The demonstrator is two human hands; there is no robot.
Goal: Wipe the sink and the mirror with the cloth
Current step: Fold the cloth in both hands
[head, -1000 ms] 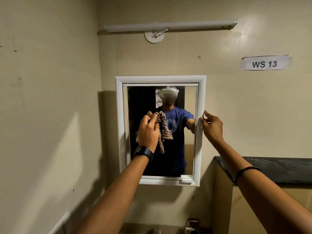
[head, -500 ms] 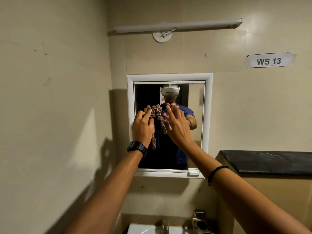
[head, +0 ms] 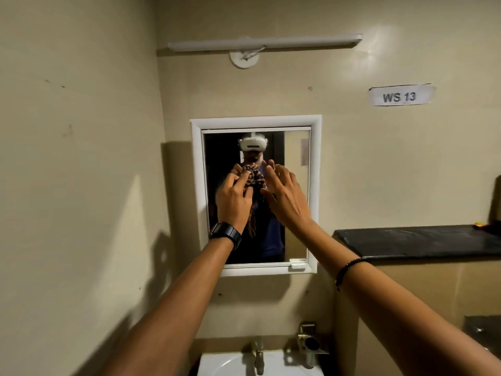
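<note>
A white-framed mirror (head: 314, 191) hangs on the beige wall straight ahead. My left hand (head: 233, 202), with a black watch on its wrist, grips a brown checked cloth (head: 254, 181) in front of the glass. The cloth hangs down between both hands. My right hand (head: 284, 198) is right beside the cloth with its fingers spread, thumb near the cloth; whether it touches is unclear. A white sink (head: 219, 365) shows at the bottom edge, with a metal tap (head: 259, 354) behind it.
A dark stone ledge (head: 417, 240) juts out at the right, at the mirror's lower height. A tube light (head: 264, 43) is mounted above the mirror. A paper label reading WS 13 (head: 400, 95) is stuck on the right wall. A metal fitting (head: 310, 340) sits beside the tap.
My right hand left the mirror's right frame and moved left to the cloth held by my left hand. The view tilted down, bringing the sink and tap into sight.
</note>
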